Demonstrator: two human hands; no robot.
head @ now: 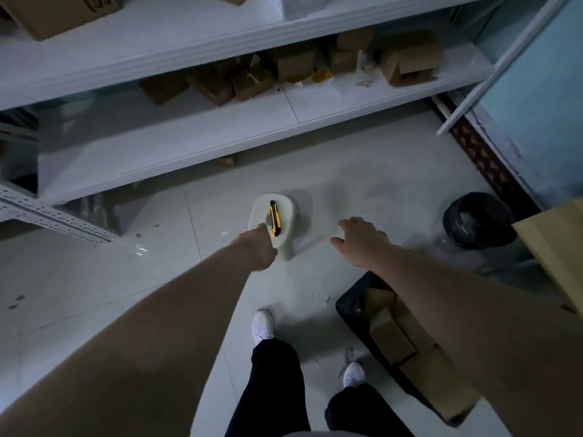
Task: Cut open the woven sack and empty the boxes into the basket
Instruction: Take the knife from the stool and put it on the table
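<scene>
Two bare forearms fill the foreground as a person stands over a pale tiled floor, white shoes [262, 323] and dark trousers below. Ahead, the left hand [257, 247] reaches down to a small white plastic stool [285, 247], fingertips at its seat beside a yellow-and-black utility knife [274, 217] lying there — whether the fingers have closed on the handle cannot be told, as the back of the hand hides them. Nearby, the right hand [359, 239] hovers over bare floor with fingers spread, holding nothing.

No woven sack appears anywhere in view. A black basket [348, 302] sits on the floor under the right forearm, brown cardboard boxes [391, 337] already lying in it. More cartons rest on the white shelving [202, 134] behind, and a black-lined bin [479, 220] stands to the right.

Light and rigid, the knife looks best taken along its ribbed handle, blade end kept away from the palm — its smooth casing could slip off the hard seat if nudged.
</scene>
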